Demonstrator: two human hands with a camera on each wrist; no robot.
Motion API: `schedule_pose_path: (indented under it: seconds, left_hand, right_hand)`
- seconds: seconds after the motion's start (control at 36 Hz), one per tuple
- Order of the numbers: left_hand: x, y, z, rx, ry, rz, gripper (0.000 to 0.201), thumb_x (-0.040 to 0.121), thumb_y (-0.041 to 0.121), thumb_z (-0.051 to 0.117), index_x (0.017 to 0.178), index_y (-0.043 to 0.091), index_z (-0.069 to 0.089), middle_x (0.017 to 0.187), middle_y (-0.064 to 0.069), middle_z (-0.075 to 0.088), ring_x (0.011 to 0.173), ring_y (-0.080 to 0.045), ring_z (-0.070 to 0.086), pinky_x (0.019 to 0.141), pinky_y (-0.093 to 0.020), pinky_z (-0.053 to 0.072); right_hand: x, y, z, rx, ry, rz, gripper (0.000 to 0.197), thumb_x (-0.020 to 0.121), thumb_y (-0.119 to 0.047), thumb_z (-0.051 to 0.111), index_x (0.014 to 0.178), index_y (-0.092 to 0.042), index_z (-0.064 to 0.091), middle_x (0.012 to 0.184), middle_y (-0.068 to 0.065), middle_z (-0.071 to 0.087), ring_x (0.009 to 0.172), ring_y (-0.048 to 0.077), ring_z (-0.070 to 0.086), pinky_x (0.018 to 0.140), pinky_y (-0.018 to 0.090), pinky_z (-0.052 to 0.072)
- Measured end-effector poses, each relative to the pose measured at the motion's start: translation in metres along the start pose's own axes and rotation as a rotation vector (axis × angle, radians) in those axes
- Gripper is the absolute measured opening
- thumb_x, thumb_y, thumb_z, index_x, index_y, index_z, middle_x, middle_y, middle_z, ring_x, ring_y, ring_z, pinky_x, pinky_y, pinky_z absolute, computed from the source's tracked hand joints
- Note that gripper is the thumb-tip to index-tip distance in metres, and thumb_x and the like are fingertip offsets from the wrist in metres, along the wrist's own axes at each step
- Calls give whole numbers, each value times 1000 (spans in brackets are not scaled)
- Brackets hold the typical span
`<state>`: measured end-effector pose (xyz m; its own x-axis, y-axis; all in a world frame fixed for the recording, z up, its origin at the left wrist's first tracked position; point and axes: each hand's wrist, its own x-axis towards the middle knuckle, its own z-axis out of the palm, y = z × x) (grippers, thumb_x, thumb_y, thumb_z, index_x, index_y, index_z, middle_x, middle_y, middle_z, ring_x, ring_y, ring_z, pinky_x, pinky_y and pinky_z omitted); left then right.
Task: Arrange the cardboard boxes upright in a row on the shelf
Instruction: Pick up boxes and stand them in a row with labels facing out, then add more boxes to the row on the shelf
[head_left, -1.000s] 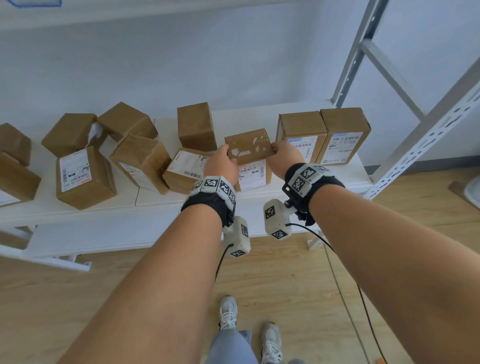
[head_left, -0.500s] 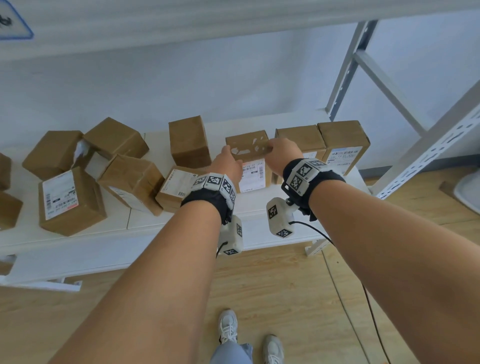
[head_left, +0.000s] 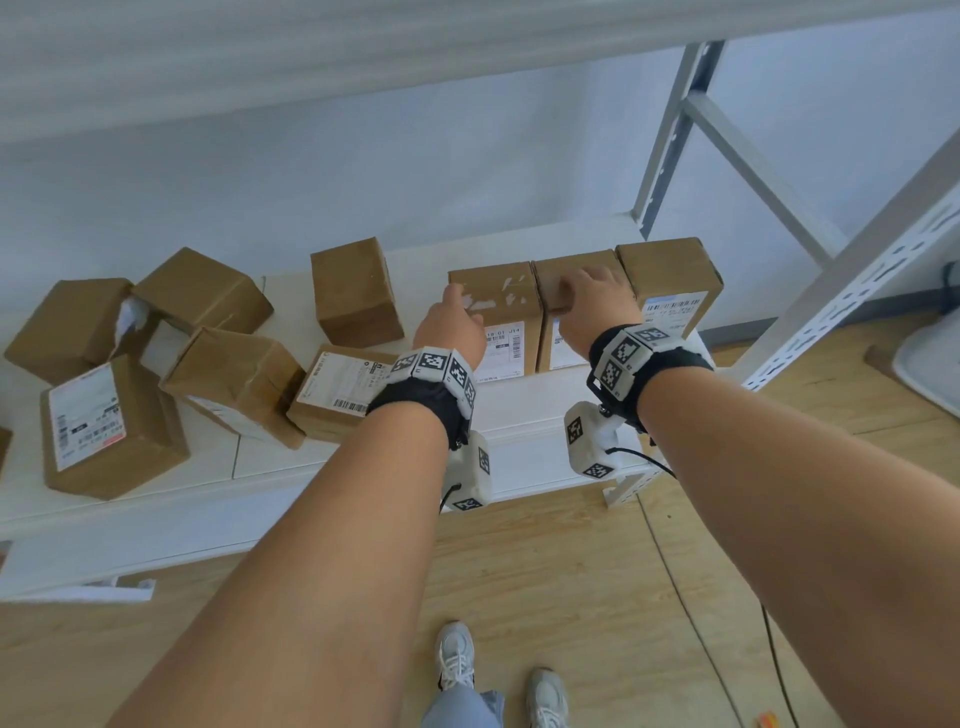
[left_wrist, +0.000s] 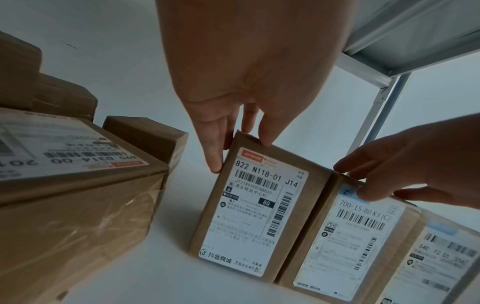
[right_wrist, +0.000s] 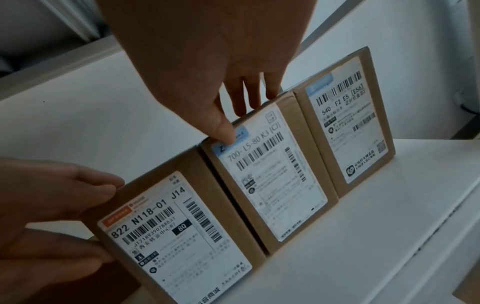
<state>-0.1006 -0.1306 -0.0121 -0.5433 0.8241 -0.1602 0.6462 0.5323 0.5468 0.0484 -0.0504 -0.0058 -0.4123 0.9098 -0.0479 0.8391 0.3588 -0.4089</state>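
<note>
Three labelled cardboard boxes stand upright side by side at the right end of the white shelf (head_left: 519, 405). The left one, its top scuffed white (head_left: 493, 296), carries the label 822 N118-01 J14 (left_wrist: 259, 205). My left hand (head_left: 457, 306) touches its top left corner with straight fingers (left_wrist: 215, 162). My right hand (head_left: 576, 296) rests on top of the middle box (right_wrist: 267, 168), thumb on its label's upper edge (right_wrist: 226, 133), fingers straight. The right box (head_left: 670, 275) stands free beside it.
Several more boxes lie jumbled on the shelf's left half: one flat, label up (head_left: 343, 389), one upright behind it (head_left: 356, 293), a tilted one (head_left: 234, 379), a large one (head_left: 104, 426). An upper shelf (head_left: 363, 52) hangs overhead; steel posts (head_left: 857, 270) stand at the right.
The scuffed box that both hands held tilted above the shelf now stands upright against the middle box. My right hand has shifted onto the middle box. My left hand's grip has loosened.
</note>
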Motion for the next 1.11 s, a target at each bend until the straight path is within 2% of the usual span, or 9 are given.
schedule_pose_path:
  seconds: [0.19, 0.42, 0.53, 0.69, 0.81, 0.89, 1.03, 1.11]
  left_hand:
    - [0, -1, 5, 17, 25, 27, 46, 101, 22, 42, 146, 16, 32, 142, -7, 50, 123, -28, 54, 97, -35, 44]
    - [-5, -1, -1, 86, -4, -3, 51, 101, 24, 41, 149, 16, 26, 140, -14, 47, 119, -30, 55, 92, -37, 47]
    - [-14, -9, -9, 139, 3, -27, 47, 101, 25, 40, 146, 12, 31, 140, -15, 46, 120, -31, 54, 92, -38, 46]
    - [-32, -46, -27, 217, 0, -96, 43, 100, 20, 41, 141, 9, 39, 140, -15, 43, 121, -33, 53, 98, -41, 44]
    - [-39, -74, -40, 302, -6, -160, 40, 97, 18, 45, 136, 10, 46, 137, -14, 45, 121, -33, 52, 101, -42, 44]
    - [-44, -98, -48, 337, -7, -197, 36, 94, 16, 44, 128, 10, 51, 133, -13, 49, 116, -32, 55, 97, -44, 48]
    - [-47, -130, -57, 398, -46, -210, 40, 94, 14, 44, 133, 9, 47, 132, -15, 48, 117, -33, 52, 96, -42, 48]
    - [-45, -146, -60, 420, -63, -213, 42, 93, 12, 44, 135, 10, 46, 131, -14, 47, 119, -32, 50, 96, -44, 48]
  right_hand:
    - [0, 2, 0, -2, 14, -1, 45, 87, -11, 51, 132, -13, 50, 141, 7, 42, 135, 27, 31, 115, 38, 25]
    - [-1, -4, -2, -52, -7, 15, 47, 85, -9, 49, 131, -12, 48, 140, 10, 42, 135, 29, 31, 114, 42, 26]
    - [-3, -14, -7, -15, 25, 46, 53, 83, -6, 50, 135, -10, 45, 141, 13, 40, 134, 30, 31, 112, 42, 28]
    - [-10, -43, 2, 80, 38, -55, 52, 84, -3, 46, 136, -12, 45, 139, 11, 43, 130, 29, 35, 107, 40, 36]
    - [-19, -69, 11, 137, 20, -119, 55, 84, -3, 45, 138, -14, 46, 141, 9, 41, 132, 26, 33, 107, 37, 34]
    - [-27, -89, 22, 158, 18, -166, 50, 86, -6, 47, 136, -14, 49, 141, 8, 42, 133, 26, 34, 107, 36, 31]
    - [-38, -116, 48, 235, -11, -195, 49, 86, 0, 45, 132, -17, 53, 138, 7, 46, 131, 25, 39, 102, 36, 39]
    - [-44, -127, 65, 245, -40, -158, 47, 88, 0, 46, 131, -17, 53, 136, 7, 49, 124, 24, 47, 98, 35, 44]
